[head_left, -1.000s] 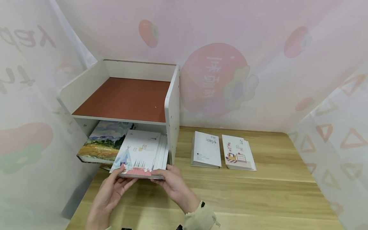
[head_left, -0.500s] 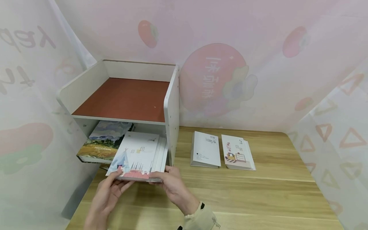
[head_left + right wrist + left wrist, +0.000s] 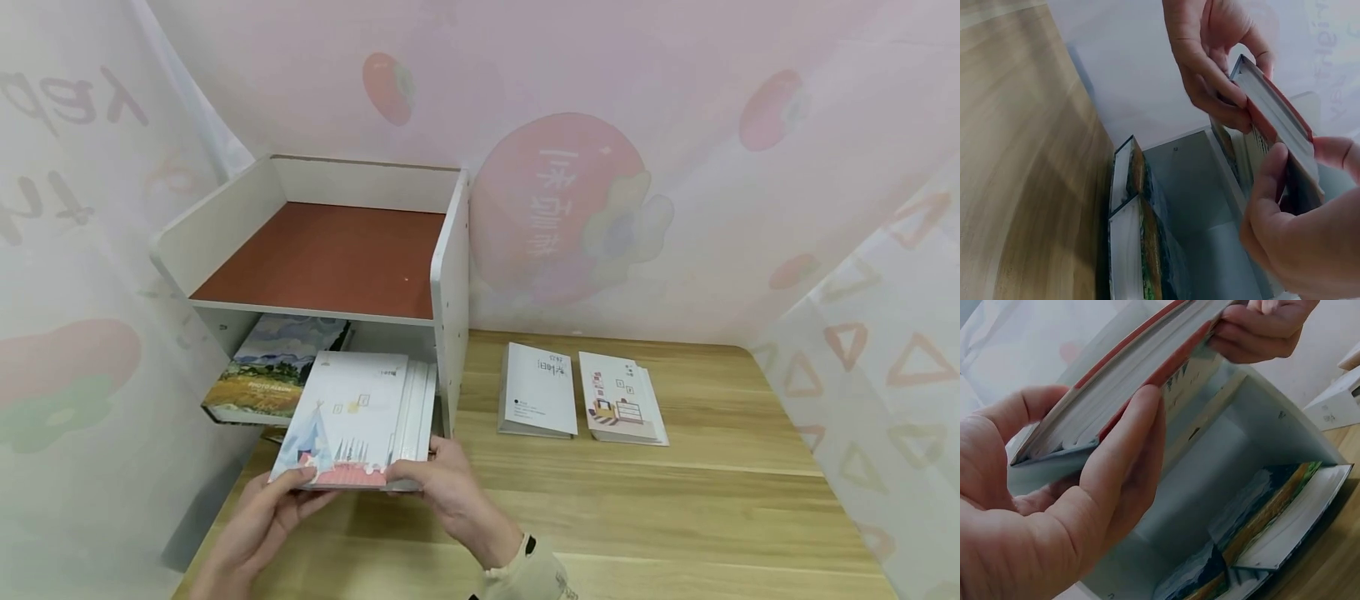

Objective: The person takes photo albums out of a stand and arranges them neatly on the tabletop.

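Note:
Both hands hold a white album (image 3: 348, 417) with a blue tent and a pink strip on its cover, partly out of the shelf's lower compartment. My left hand (image 3: 258, 521) grips its near left corner, thumb on top and fingers beneath. At the near right corner, my right hand (image 3: 457, 500) pinches it the same way. The left wrist view shows the album's page edges (image 3: 1129, 369) between red-edged covers. To its left lies a landscape-covered photo album (image 3: 262, 383); the right wrist view shows two such albums, the nearer one (image 3: 1132, 250) among them.
A white two-level shelf (image 3: 448, 283) with a red-brown upper board (image 3: 330, 258) stands at the left of the wooden table (image 3: 637, 517). Right of it lie a white book (image 3: 536, 392) and another illustrated white book (image 3: 618, 400). Printed cloth (image 3: 570, 67) hangs around the table.
Both hands have drawn the tent-cover album toward me and slightly left, farther out of the compartment. The landscape album and the books on the right have stayed put.

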The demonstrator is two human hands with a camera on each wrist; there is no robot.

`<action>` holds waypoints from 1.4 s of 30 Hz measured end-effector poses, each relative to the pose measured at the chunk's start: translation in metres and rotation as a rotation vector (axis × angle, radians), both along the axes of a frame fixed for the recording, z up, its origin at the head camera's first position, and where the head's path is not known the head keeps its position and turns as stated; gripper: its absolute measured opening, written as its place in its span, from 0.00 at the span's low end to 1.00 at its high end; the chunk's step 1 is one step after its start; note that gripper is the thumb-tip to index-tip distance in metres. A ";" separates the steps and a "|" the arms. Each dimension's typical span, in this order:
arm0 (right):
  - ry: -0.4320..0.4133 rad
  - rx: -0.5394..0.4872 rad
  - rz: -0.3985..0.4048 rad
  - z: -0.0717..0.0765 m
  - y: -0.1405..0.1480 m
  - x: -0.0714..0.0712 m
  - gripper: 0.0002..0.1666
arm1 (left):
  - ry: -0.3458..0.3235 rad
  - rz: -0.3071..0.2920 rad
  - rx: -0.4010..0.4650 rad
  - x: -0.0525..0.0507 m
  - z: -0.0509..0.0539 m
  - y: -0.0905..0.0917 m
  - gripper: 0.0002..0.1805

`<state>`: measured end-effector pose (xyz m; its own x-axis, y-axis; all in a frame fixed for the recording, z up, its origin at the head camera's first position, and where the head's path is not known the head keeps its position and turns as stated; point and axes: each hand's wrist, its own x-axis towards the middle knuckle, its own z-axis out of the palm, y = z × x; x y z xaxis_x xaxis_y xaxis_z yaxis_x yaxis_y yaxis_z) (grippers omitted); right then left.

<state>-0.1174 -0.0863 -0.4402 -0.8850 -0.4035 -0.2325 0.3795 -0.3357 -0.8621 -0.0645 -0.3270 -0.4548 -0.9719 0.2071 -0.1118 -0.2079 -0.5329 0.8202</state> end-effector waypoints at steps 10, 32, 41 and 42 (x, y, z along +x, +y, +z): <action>0.035 0.047 0.049 -0.005 -0.004 0.008 0.29 | -0.097 -0.029 -0.131 0.012 -0.001 -0.018 0.15; 0.103 0.141 0.114 -0.017 0.014 0.018 0.31 | -0.128 -0.231 -0.132 0.014 -0.012 -0.024 0.17; 0.182 0.201 0.149 -0.018 0.031 0.013 0.30 | -0.073 -0.304 -0.124 0.012 -0.016 -0.013 0.20; 0.186 0.203 0.156 -0.018 0.034 0.012 0.30 | -0.065 -0.309 -0.116 0.012 -0.018 -0.011 0.20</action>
